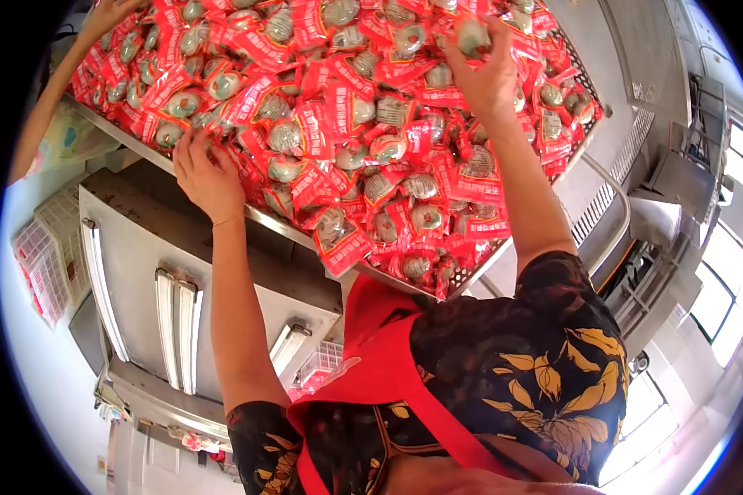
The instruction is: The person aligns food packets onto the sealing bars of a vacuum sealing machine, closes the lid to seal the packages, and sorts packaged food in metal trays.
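A broad metal tray (582, 132) with perforated sides is heaped with red-and-clear plastic packets, each around a greenish egg. Near its far right part, my right hand (489, 82) has thumb and fingers about a packaged egg (473, 38). My left hand (209, 177) lies over the near left edge, fingers spread and slightly bent, touching packets there. Close to those fingertips is another packaged egg (169, 134). Whatever lies directly beneath the left fingers is partly hidden.
Another person's arm (54, 103) reaches over the tray's far left corner. A steel cabinet (140, 256) with long handles stands below the tray on the left. Plastic crates (45, 264) are at far left. Metal equipment (677, 181) and a curved rail (623, 206) stand at right.
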Motion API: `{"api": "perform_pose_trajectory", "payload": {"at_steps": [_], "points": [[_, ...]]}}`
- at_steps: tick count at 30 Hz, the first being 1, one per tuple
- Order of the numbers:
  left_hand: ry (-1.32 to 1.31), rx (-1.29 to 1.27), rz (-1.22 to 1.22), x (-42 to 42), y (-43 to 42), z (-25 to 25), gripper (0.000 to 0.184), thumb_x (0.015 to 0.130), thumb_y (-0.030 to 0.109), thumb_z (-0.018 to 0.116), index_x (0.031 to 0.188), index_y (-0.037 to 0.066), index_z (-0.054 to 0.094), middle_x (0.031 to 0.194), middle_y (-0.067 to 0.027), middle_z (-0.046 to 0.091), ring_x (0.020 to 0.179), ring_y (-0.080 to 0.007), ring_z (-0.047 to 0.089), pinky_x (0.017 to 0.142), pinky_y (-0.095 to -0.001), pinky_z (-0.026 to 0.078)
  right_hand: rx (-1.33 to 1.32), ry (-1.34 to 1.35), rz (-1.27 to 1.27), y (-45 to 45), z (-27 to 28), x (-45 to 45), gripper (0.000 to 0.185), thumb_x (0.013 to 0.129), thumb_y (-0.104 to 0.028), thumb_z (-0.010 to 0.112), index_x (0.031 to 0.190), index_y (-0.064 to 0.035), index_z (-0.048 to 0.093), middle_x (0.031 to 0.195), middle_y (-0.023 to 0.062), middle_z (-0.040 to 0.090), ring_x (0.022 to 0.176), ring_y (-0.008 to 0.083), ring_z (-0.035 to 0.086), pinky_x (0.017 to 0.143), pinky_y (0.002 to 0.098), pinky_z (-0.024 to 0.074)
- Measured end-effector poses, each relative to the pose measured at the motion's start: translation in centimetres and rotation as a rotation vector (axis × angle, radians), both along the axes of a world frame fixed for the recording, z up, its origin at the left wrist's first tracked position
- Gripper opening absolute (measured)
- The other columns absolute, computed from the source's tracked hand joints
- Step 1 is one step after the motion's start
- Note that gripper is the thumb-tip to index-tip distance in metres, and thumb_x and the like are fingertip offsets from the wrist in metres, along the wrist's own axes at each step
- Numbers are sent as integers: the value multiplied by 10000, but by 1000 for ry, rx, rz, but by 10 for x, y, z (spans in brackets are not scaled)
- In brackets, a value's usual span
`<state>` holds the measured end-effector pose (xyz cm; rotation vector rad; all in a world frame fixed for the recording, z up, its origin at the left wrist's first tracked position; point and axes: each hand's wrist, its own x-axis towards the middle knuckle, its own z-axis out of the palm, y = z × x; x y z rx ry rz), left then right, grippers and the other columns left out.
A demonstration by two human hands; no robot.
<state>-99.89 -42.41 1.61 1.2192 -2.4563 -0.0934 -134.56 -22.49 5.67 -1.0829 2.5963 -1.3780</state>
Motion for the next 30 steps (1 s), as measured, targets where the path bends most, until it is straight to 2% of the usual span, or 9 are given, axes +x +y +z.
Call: {"api": "perform_pose_trajectory", "payload": {"at_steps": [4, 8, 13, 15, 17, 19, 22, 24, 30], "points": [[1, -30, -8, -1, -5, -4, 314, 869, 83, 630, 1182, 87, 621, 1328, -102, 585, 1257, -359, 500, 1047, -473, 408, 484, 156, -30, 73, -30, -14, 527, 778, -229, 788, 1255, -124, 590, 1085, 117, 659, 1071, 306, 611, 910, 437, 494], [-10, -42, -22, 1, -4, -4, 292, 870, 96, 631, 1162, 86, 627, 1323, -95, 587, 1247, -355, 507, 1037, -477, 413, 525, 310, 151, 98, -23, 1, 542, 824, -232, 734, 1324, -138, 548, 1263, 83, 601, 1227, 326, 509, 1032, 480, 396], [-12, -93, -44, 4, -8, -11, 273, 862, 104, 624, 1134, 91, 644, 1307, -91, 592, 1228, -351, 519, 1027, -478, 416, 550, 350, 66, 74, -48, -20, 544, 848, -236, 732, 1338, -127, 524, 1240, 110, 597, 1150, 345, 533, 996, 486, 403], [-28, -70, -26, 3, -6, -10, 262, 859, 111, 622, 1119, 100, 652, 1303, -87, 594, 1220, -347, 524, 1022, -482, 418, 439, 451, 99, 65, -39, -24, 341, 963, -228, 552, 1227, -13, 537, 1142, 202, 611, 1090, 390, 550, 953, 510, 423], [0, -107, -51, 4, -9, -12, 251, 854, 114, 625, 1103, 104, 657, 1306, -82, 594, 1219, -343, 525, 1005, -480, 426, 349, 433, 57, 71, -25, -7, 309, 957, -167, 554, 1207, 14, 546, 1039, 253, 618, 977, 431, 572, 874, 526, 461], [16, -107, -46, 4, -10, -13, 260, 845, 121, 632, 1104, 110, 659, 1297, -83, 597, 1208, -344, 529, 983, -481, 439, 206, 314, -39, 93, -17, 11, 518, 848, -236, 743, 1299, -98, 530, 1176, 131, 601, 1028, 341, 560, 907, 475, 437], [22, -135, -92, 6, -12, -14, 280, 833, 131, 643, 1112, 120, 662, 1260, -74, 608, 1193, -341, 532, 953, -486, 451, 179, 127, 159, 135, 21, 82, 421, 809, -106, 766, 1184, -69, 577, 1030, 114, 641, 861, 291, 604, 735, 390, 505], [29, -142, -90, 5, -10, -15, 278, 833, 132, 642, 1109, 121, 664, 1255, -74, 609, 1193, -338, 531, 955, -486, 449, 223, -248, 316, 174, 23, 129, 496, 755, -85, 810, 1194, -76, 579, 1148, 143, 637, 1014, 317, 630, 845, 414, 538], [38, -194, -65, 11, -11, -18, 255, 837, 143, 635, 1088, 132, 679, 1242, -79, 616, 1174, -329, 535, 966, -476, 443, 547, -222, 607, 277, 9, 204, 500, 769, -137, 762, 1234, -107, 579, 1265, 122, 582, 1107, 345, 579, 935, 442, 502]]}}
